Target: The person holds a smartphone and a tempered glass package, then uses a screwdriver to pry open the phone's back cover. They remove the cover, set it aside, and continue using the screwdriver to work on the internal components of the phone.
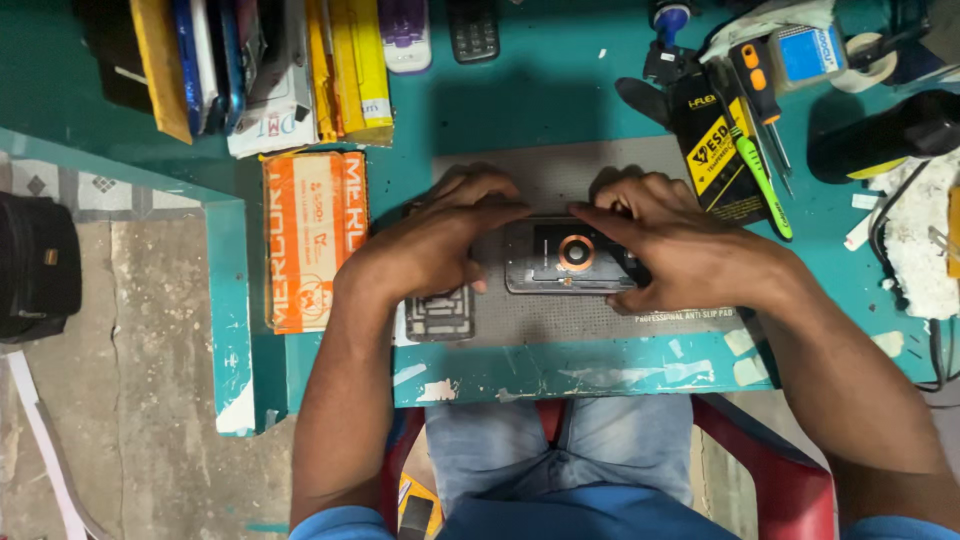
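1. Just left of your left hand lies a flat orange box [315,238] with white print, on the teal bench.
2. Behind it, upright packets [262,70] in yellow, blue and white stand packed together.
3. Beyond your right hand lies a black packet [718,150] with a yellow triangle mark, under the screwdrivers.
4. At the far right stands a small blue-labelled box [805,55].
5. At the far edge lies a dark keypad handset [472,28], its screen out of sight.
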